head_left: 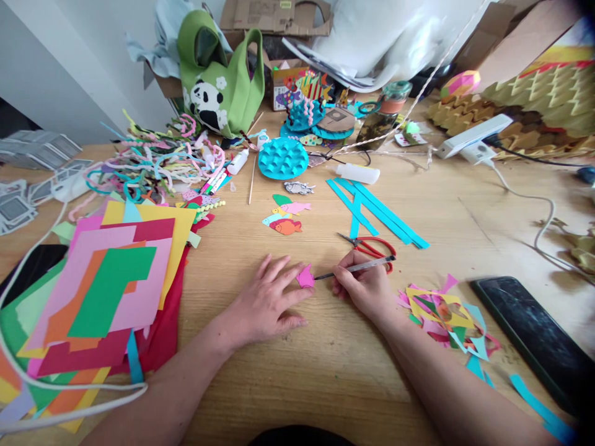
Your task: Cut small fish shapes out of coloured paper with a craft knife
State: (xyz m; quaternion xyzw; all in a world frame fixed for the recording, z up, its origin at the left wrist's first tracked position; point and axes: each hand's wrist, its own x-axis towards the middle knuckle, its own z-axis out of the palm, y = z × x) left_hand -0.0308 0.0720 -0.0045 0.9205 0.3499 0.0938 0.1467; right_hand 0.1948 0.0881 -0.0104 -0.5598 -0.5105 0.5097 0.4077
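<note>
Obs., single frame, head view.

Right hand [365, 288]: grip clenched on a thin grey pen [367, 266], pinched low on the barrel between thumb and forefingers. The heel of the hand rests on the table [325, 365]. The pen's long axis runs nearly level, with the tail up and to the right of the grip and the tip pointing left. The tip meets the right edge of a small pink cutout [305, 276].

Left hand [267, 300]: grip released, palm down, fingers spread flat, grasping nothing. The fingertips lie at the left edge of the pink cutout and seem to pin it to the table.

Key relation: the pink cutout lies flat between the two hands, just left of the right grip and at the left hand's fingertips. The pen reaches it from the right, the fingers from the left. Its outline looks fish-like, but it is too small to be sure.

Around the pink cutout:
- just behind and to the right: red scissors [372, 248], partly hidden by the right hand
- behind: a cluster of small paper fish [286, 218]
- farther behind, to the right: blue paper strips [379, 215], crossed
- right, past the right hand: a heap of paper scraps [446, 313], then a dark phone [534, 337]
- left, well apart: a fanned stack of coloured paper [116, 279]
- far behind: a blue disc [282, 158], a glue bottle [357, 173] and a green bag [218, 80] with a panda on it
</note>
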